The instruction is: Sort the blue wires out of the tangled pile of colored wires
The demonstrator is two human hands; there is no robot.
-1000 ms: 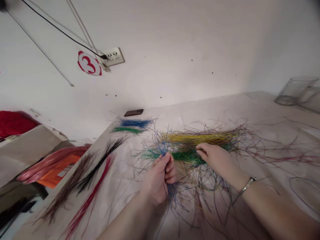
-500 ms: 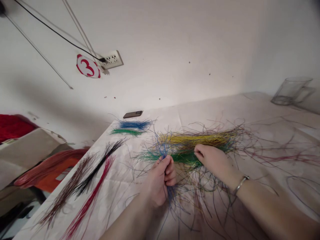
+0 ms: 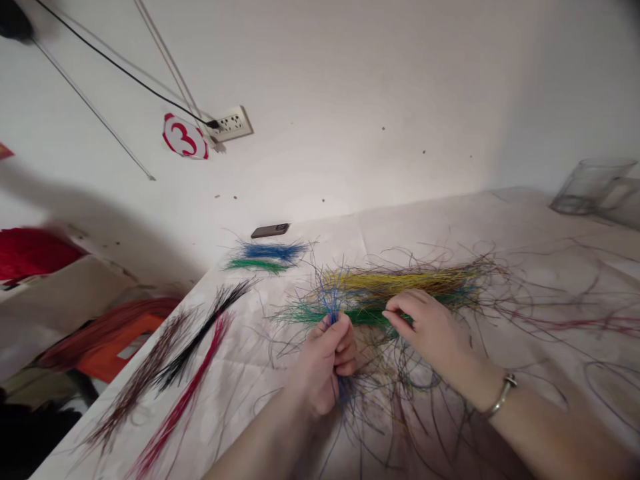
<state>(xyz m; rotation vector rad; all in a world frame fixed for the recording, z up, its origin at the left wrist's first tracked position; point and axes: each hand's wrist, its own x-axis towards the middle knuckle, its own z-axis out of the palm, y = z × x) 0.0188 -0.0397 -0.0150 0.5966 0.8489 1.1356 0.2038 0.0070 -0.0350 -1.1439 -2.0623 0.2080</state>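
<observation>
My left hand is closed around a small bunch of blue strands that fan out above and below my fist. My right hand pinches thumb and fingers on strands in the mixed tangle of yellow, green and dark fibres spread across the cloth-covered table. A metal bangle sits on my right wrist. What exactly the right fingers pinch is too fine to make out.
Sorted bundles lie on the table's left: blue, green, black, brown and red. A dark phone rests by the wall. A clear container stands far right. An orange stool sits left of the table.
My right hand has shifted slightly left and toward my left hand, its fingers lifting into a pinch over the green strands. My left hand keeps hold of the blue bunch.
</observation>
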